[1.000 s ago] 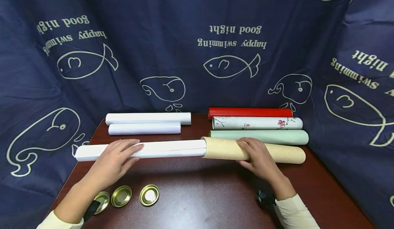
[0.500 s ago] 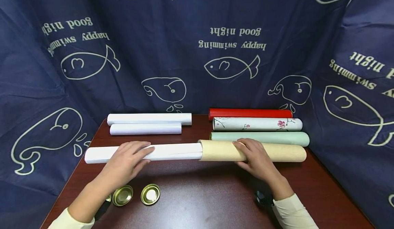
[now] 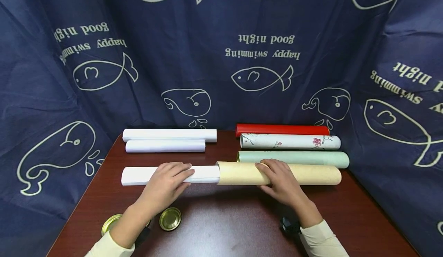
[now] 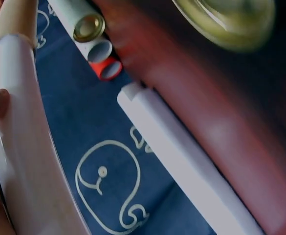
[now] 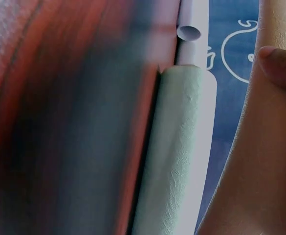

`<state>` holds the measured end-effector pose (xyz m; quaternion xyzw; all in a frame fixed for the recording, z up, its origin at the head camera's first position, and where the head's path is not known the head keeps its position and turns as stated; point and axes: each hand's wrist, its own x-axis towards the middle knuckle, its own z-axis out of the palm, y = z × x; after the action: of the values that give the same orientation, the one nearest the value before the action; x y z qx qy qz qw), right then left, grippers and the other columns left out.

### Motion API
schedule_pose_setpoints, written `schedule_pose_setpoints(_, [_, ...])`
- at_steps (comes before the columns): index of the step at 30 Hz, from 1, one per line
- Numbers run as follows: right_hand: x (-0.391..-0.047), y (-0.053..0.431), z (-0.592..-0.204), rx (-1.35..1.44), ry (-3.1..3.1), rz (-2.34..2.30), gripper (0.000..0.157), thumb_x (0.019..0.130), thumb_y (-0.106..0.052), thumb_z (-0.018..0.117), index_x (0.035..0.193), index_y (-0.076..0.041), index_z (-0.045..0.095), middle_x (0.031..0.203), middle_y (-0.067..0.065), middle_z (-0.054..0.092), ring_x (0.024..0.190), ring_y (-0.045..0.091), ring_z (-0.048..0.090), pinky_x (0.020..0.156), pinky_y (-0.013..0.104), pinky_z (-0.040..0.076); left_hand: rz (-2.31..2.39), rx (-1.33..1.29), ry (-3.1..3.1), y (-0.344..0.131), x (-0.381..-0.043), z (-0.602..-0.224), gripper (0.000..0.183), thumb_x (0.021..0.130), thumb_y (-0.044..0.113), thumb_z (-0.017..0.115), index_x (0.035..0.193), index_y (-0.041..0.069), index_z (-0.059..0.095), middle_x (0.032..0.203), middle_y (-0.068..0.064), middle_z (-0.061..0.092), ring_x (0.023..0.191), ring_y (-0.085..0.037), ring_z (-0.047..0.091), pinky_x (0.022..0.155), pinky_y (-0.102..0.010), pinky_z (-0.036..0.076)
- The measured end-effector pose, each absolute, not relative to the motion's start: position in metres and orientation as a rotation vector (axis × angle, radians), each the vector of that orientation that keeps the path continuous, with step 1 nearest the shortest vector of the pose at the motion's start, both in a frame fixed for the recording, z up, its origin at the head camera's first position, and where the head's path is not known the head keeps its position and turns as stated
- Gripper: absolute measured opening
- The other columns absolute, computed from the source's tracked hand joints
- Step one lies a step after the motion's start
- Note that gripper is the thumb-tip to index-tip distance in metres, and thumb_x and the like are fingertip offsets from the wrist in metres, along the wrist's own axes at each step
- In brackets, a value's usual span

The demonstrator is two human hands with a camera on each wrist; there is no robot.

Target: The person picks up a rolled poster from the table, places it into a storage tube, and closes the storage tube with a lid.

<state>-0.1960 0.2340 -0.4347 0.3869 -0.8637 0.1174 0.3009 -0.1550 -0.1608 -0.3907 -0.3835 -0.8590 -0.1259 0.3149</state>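
The white paper roll sat partly inside the left end of the beige tube, the rest of it sticking out to the left, the two in one line across the middle of my view. My left hand gripped the roll, fingers curved over its top and the thumb on the near side. My right hand held the tube around its middle in the same way, fingers over and thumb nearer me. Just behind the beige tube lay the pale green tube, a gold cap on its left end; past that came the flower-printed tube, then the red tube. Behind the left hand, a long white roll lay against a shorter white roll. On the dark red table nearer me was a gold lid, with another gold lid partly hidden by my left forearm. A navy curtain with fish and whale outlines hung beyond everything.
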Motion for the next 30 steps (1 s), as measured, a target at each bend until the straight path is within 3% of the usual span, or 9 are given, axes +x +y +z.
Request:
schedule_pose_setpoints(17, [-0.194,0.218,-0.44,1.064,-2.28,0.26,0.076,0.064,-0.026,0.091,0.131,-0.012,0.058,0.12,0.012,0.058,0.11,0.035,0.055,0.092,0.052,0.044,-0.39,-1.041,-2.246,-0.111,-0.159,-0.407,0.041,0.073,0.021,0.089,0.109,0.011,0.071,0.118,-0.008,0.067,0.109,-0.029,0.062,0.091,-0.045,0.049])
schedule_pose_setpoints(24, [-0.195,0.22,-0.442,1.081,-2.291,0.21,0.078,0.066,-0.026,0.092,0.134,-0.013,0.056,0.12,0.013,0.057,0.109,0.035,0.055,0.091,0.053,0.044,-0.456,-1.061,-2.238,-0.123,-0.157,-0.399,0.041,0.072,0.02,0.09,0.106,0.008,0.072,0.117,-0.009,0.066,0.111,-0.028,0.061,0.096,-0.047,0.048])
schedule_pose_setpoints(30, [-0.197,0.226,-0.442,1.072,-2.308,0.209,0.078,0.066,-0.026,0.092,0.134,-0.013,0.057,0.12,0.013,0.057,0.11,0.035,0.055,0.092,0.053,0.044,-0.343,-0.938,-2.34,-0.159,-0.149,-0.388,0.051,0.069,0.021,0.091,0.114,0.009,0.069,0.121,-0.013,0.064,0.114,-0.033,0.058,0.1,-0.058,0.042])
